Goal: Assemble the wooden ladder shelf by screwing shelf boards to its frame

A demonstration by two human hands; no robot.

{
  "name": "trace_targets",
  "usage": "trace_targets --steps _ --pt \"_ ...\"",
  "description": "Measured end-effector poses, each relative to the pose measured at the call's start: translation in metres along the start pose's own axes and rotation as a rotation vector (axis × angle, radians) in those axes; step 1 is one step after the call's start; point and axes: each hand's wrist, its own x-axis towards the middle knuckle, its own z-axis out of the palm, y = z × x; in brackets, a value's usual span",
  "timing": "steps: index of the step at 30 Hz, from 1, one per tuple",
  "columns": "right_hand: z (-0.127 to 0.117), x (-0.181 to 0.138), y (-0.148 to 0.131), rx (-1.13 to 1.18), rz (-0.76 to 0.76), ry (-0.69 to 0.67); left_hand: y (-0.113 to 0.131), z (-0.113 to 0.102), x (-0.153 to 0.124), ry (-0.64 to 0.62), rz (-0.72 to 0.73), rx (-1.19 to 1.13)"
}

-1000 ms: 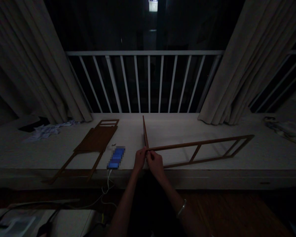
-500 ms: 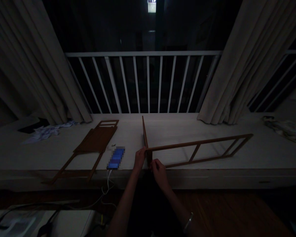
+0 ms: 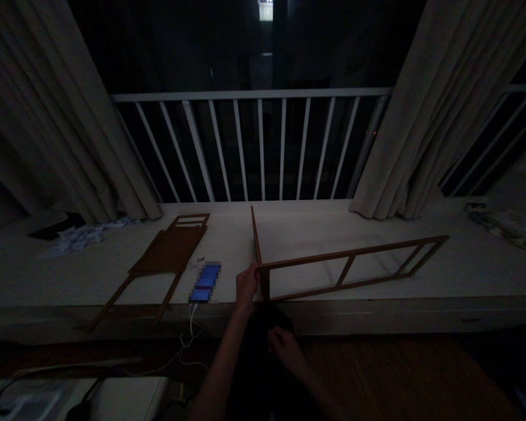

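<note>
A brown wooden frame [image 3: 309,260] rests on the white ledge, its long rails running right to crossbars. A second thin piece [image 3: 256,234] joins it at the near corner and points away toward the window. My left hand [image 3: 246,286] grips that corner, fingers closed round the wood. My right hand [image 3: 284,346] is below the ledge edge, over my dark lap, apart from the frame. Its fingers are curled together, and whether anything small is in them is hidden. To the left lies another brown wooden frame with a flat panel [image 3: 170,248], its near legs overhanging the edge.
Between the frames lies a phone [image 3: 205,282] with a blurred screen and white cables [image 3: 188,345] hanging down. Papers [image 3: 79,237] lie at far left. White railings [image 3: 259,146] and curtains [image 3: 390,146] stand behind. A pale table [image 3: 127,394] with dark cords is at lower left.
My right hand has left the frame's near corner and dropped down toward my lap, fingers still curled. My left hand keeps its grip, and the frame has stayed nearly still.
</note>
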Motion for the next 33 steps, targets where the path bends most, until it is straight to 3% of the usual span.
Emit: trace_targets --steps 8,19,28,33 --pt "0.005 -0.007 0.002 0.001 0.002 0.088 0.004 0.001 0.005 0.047 0.036 -0.043" --pt "0.009 -0.012 0.016 -0.029 -0.018 0.193 0.012 -0.016 0.038 0.096 0.088 -0.085" --pt "0.014 -0.014 0.026 -0.119 -0.069 0.211 0.02 -0.055 0.071 0.142 0.124 -0.051" --pt "0.015 -0.013 0.031 -0.112 -0.074 0.23 0.018 -0.068 0.078 0.101 0.112 -0.022"
